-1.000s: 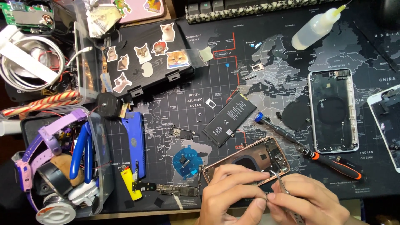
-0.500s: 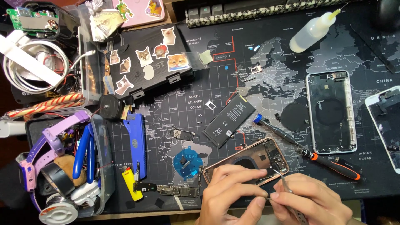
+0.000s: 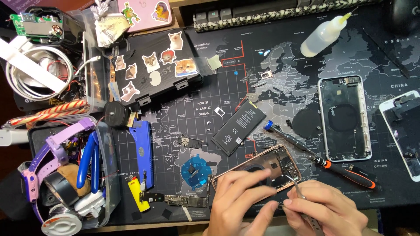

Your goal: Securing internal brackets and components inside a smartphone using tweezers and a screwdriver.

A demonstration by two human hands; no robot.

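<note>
Head view: we look down on a dark mat (image 3: pixel 183 118) printed with a world map, and our work sits at its near edge. The phone shell (image 3: pixel 267 168) is an opened rose-gold frame lying tilted, back down, its inside dark with a round coil patch and small parts along the right wall. Our left hand (image 3: pixel 238 203) rests on its lower left half, fingers spread flat and pressing it down, hiding that part. Our right hand (image 3: pixel 326 205) pinches tweezers (image 3: pixel 297 190) between thumb and fingers; the tips reach into the shell's lower right corner. Just beyond the shell lie a black battery (image 3: pixel 239 126) and a screwdriver (image 3: pixel 323 161) with a blue cap and orange grip. A second, silver shell (image 3: pixel 344 118) lies farther right, well apart, and a blue disc (image 3: pixel 194 168) lies just left.
</note>
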